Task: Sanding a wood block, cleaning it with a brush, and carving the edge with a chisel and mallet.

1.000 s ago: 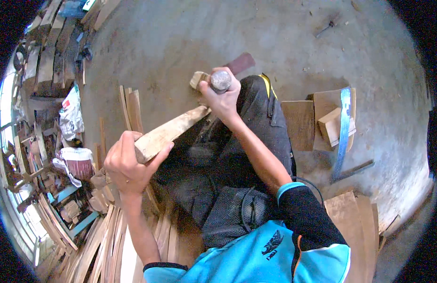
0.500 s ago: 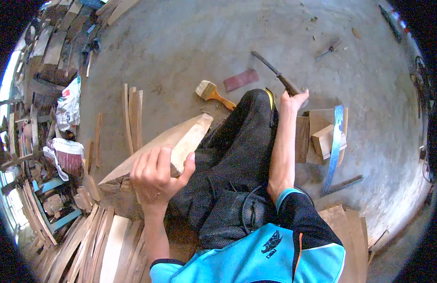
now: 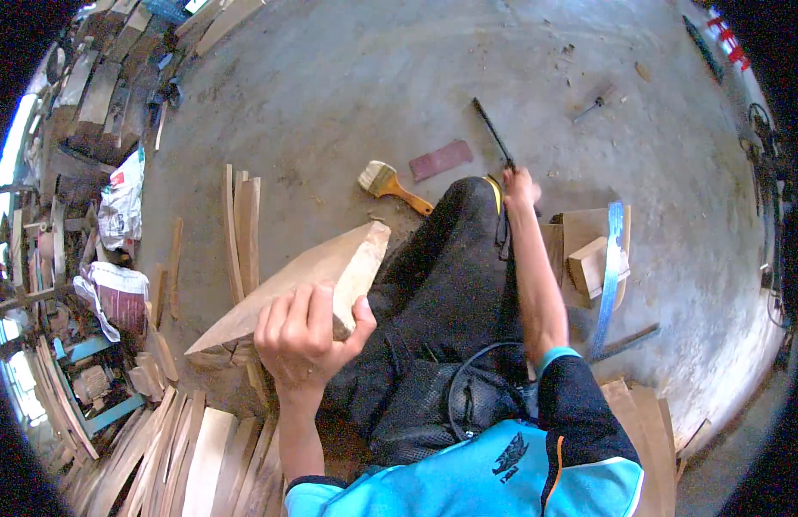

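Note:
My left hand (image 3: 306, 338) grips the near edge of a thick, pale wooden piece (image 3: 282, 269) that tapers to a point at its left end. The piece is tilted beside my left leg, its cut face turned toward my knee. Out past my right knee, my right hand (image 3: 521, 188) is closed round the handle of a file (image 3: 492, 129), a long narrow dark metal blade pointing away and up-left. Fingers cover most of its handle. Beyond my knees lie a wide paintbrush (image 3: 397, 187) with a wooden handle and a dull red sanding strip (image 3: 441, 161).
To my right, wooden blocks (image 3: 590, 265) sit by a curved blue strip (image 3: 609, 280). Wooden strips (image 3: 242, 226) stand left of the held piece. Stacked boards (image 3: 205, 457) fill the lower left, near white sacks (image 3: 121, 202). A screwdriver-like tool (image 3: 591, 109) lies farther off on the concrete floor.
My right hand has drawn back slightly toward my knee, and the file has turned more upright. My left hand and the wooden piece have shifted slightly right and down in view.

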Available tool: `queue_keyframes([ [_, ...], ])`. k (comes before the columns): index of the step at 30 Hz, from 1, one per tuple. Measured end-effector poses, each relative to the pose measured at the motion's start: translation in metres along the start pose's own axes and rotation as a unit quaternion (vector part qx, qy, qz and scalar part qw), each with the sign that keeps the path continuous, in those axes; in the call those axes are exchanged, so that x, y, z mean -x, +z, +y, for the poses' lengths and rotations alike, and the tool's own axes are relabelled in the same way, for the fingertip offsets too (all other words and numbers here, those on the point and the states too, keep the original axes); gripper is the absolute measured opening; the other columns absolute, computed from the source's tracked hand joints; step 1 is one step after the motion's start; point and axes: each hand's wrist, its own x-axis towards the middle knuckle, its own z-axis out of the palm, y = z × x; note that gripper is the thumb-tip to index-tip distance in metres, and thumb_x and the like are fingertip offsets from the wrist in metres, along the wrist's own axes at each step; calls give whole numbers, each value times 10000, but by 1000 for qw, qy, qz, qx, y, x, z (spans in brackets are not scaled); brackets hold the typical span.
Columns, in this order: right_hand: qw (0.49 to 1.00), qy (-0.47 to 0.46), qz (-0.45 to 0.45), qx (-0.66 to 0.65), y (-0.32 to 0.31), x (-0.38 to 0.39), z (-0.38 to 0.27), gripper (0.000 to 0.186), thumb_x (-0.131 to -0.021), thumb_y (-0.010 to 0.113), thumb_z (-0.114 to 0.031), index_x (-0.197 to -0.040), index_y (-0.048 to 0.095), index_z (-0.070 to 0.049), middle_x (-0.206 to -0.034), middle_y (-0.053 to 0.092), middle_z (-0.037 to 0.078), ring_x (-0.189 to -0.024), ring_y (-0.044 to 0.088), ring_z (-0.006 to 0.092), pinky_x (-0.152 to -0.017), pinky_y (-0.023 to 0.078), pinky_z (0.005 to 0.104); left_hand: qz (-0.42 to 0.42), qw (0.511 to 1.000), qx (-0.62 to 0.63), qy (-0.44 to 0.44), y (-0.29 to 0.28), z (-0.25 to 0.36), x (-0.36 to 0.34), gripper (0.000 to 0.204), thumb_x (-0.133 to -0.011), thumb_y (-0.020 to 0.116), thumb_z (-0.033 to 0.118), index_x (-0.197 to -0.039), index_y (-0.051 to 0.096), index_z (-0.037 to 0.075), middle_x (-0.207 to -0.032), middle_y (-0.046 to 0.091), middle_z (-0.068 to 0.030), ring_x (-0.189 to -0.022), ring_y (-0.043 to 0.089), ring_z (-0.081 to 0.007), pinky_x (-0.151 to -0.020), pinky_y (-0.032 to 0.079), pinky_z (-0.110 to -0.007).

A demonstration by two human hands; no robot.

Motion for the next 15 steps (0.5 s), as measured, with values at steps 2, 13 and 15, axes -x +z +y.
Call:
queue_keyframes([
  [2,838,-286,-160,436,62,121,-11,225,-686,522,9,-905,467,10,-870,536,130,-686,566,248,-560,491,361,-12,1000,-21,-17,0,-10,11,233,-629,594,264,-644,488,57,-568,454,-58,-499,476,-214,-460,386,-323],
  [13,151,-342,-272,887,104,64,56,321,-813,431,-245,-1128,449,-297,-1151,448,-15,-1081,400,208,-863,234,609,-17,1000,-15,-16,4,-7,-6,249,-613,607,278,-680,519,55,-583,479,-61,-521,498,-212,-473,395,-314],
  [15,133,-337,-265,894,100,59,68,311,-810,438,-243,-1118,454,-278,-1137,464,-22,-1073,407,199,-876,246,579,-18,1000,-17,-18,3,-6,-7,250,-615,605,283,-674,517,56,-576,476,-59,-516,497,-214,-474,398,-317],
])
